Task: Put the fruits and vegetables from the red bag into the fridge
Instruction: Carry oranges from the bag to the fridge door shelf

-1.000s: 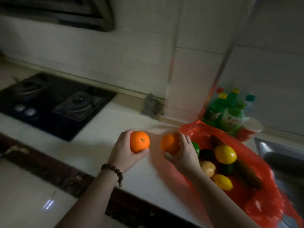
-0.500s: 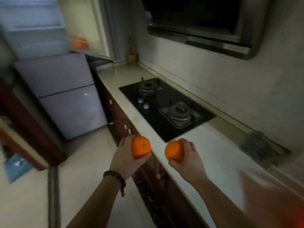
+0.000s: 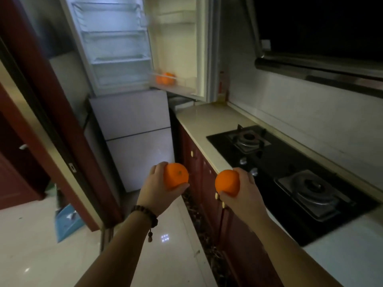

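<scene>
Head view: two oranges are held up in front of the body, one in each hand. The left hand (image 3: 158,186) is curled round the left orange (image 3: 175,176), thumb tucked under it and fingers wrapped behind, with a dark beaded bracelet (image 3: 146,214) worn at that wrist. The right hand (image 3: 243,193) is closed round the right orange (image 3: 227,182), which is gripped from the side so that most of the fruit's face is shown. The two oranges are held near each other at about the same height but kept apart, above the tiled floor (image 3: 37,253) and just off the front edge of the bench (image 3: 200,129).

Ahead, the fridge (image 3: 132,125) is seen with its upper compartment open and lit; wire-edged shelves (image 3: 120,59) are visible inside. On the open fridge door (image 3: 182,44), a low door shelf is occupied by a small cluster of oranges (image 3: 165,78), though their exact number cannot be made out. The lower fridge doors are shut.

To the right, a black gas hob (image 3: 290,172) with two burners is set into the pale bench, and a range hood (image 3: 319,34) is mounted above it against the tiled wall. Dark red cabinet fronts (image 3: 199,162) are seen beneath the bench, and a dark red door frame (image 3: 51,121) is seen at the left.
</scene>
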The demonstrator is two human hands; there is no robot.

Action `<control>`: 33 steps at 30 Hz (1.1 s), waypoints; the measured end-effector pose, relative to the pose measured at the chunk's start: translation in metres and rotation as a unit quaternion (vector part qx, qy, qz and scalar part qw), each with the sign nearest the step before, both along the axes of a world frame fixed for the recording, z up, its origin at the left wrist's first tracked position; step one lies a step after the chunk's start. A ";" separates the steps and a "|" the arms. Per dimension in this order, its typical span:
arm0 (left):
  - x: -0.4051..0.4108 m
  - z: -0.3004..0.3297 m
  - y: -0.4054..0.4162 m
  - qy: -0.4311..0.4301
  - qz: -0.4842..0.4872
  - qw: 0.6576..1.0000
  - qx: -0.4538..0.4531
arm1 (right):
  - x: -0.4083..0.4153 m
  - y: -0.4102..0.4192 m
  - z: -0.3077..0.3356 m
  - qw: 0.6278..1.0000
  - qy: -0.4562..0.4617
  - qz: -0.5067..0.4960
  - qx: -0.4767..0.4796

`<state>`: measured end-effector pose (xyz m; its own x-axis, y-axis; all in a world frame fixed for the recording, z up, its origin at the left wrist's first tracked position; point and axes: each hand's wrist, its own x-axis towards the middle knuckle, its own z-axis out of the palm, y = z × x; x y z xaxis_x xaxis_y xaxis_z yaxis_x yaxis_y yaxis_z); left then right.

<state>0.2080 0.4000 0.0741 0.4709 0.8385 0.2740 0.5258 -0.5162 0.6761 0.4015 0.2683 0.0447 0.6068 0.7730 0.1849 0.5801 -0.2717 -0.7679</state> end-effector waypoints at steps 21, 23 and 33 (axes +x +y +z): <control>0.092 0.085 0.366 0.006 -0.012 0.994 0.109 | 0.084 0.382 0.055 0.992 -0.040 0.011 0.118; 0.108 0.098 0.398 -0.014 -0.017 0.992 0.121 | 0.098 0.416 0.068 0.990 -0.049 0.012 0.135; 0.176 0.134 0.552 -0.132 -0.085 0.980 0.125 | 0.146 0.534 0.119 0.969 -0.123 -0.013 0.216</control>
